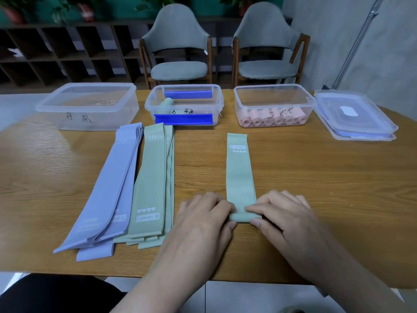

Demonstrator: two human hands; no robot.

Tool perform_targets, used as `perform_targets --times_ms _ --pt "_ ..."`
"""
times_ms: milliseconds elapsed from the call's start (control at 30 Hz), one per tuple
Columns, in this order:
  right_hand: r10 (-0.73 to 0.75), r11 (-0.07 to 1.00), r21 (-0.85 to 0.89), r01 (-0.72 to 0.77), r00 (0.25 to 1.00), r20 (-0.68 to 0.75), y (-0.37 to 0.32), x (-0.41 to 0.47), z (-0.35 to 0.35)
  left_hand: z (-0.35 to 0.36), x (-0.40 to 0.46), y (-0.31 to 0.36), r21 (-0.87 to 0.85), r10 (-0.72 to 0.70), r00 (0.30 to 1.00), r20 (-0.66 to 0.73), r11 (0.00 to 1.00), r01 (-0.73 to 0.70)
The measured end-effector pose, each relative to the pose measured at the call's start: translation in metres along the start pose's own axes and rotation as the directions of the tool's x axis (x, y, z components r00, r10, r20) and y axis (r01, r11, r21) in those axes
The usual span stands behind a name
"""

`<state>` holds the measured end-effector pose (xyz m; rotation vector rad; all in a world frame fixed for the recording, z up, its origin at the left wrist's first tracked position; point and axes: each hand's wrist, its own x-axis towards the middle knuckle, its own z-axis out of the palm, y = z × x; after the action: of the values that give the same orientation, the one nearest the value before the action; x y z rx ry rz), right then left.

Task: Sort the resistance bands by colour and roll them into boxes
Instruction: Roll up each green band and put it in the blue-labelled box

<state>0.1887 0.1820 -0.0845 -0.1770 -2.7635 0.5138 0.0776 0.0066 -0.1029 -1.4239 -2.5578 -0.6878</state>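
Head view, left hand [204,214] and right hand [285,214] with fingers [252,208] pinching the folded near end of a green band [239,175] near the table [327,177] front edge, bare wood to the right, band stacks [135,184] left, three boxes [184,105] behind.

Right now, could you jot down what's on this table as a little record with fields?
being rolled: green band, near end folded over
left hand: pinches the fold
right hand: pinches the fold
waiting: purple pile beside green pile
left box: no bands visible
middle box: one green roll
right box: pink rolls
far right: stacked lids
surface: wooden table
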Motion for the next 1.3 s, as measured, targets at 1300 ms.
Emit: perform_targets --times_ms 1300 --pt "0.0 0.999 0.037 -0.002 0.999 0.041 0.0036 -0.0005 -0.0011 -0.0057 -0.0003 0.003 -0.091 -0.008 1.0 -0.007 0.996 0.007"
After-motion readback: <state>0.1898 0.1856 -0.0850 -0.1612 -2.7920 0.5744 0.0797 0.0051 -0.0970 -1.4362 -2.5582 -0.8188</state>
